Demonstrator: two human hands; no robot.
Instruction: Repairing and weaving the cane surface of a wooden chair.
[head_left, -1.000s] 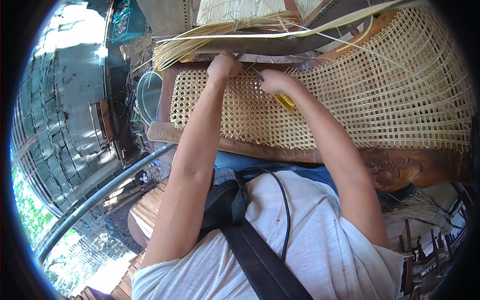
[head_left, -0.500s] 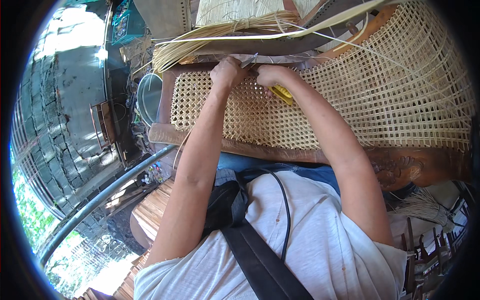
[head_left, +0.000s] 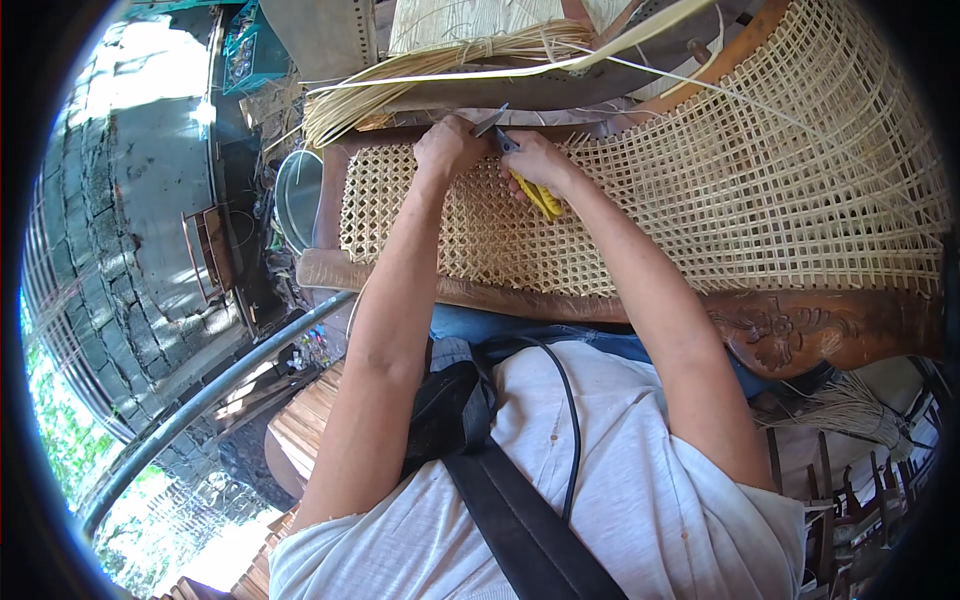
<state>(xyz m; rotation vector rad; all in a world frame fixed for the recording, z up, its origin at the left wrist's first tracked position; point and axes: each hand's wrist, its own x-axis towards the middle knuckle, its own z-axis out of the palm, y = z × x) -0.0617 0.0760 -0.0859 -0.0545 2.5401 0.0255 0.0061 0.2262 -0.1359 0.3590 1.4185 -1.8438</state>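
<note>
A woven cane panel (head_left: 600, 240) in a brown wooden frame (head_left: 560, 305) lies across my lap. At its far edge, my left hand (head_left: 447, 148) is closed, and a pointed metal blade (head_left: 489, 122) sticks out of it to the right; its handle is hidden. Just right of it, my right hand (head_left: 540, 160) grips yellow-handled pliers (head_left: 540, 197), whose dark jaws point up-left toward the far frame rail, close to my left fingers. Short cane ends stand up from the weave right of the pliers. What the jaws touch is too small to tell.
A bundle of cane strands (head_left: 400, 85) lies beyond the frame, with a long pale strip (head_left: 640, 40) over the panel. A clear bucket (head_left: 298, 200) stands at the left, near a metal pipe (head_left: 220, 385). More cane (head_left: 850, 415) hangs at the lower right.
My right hand and the pliers have shifted slightly left, and the pliers' dark jaws now show. My left hand has moved slightly left, with its blade showing more.
</note>
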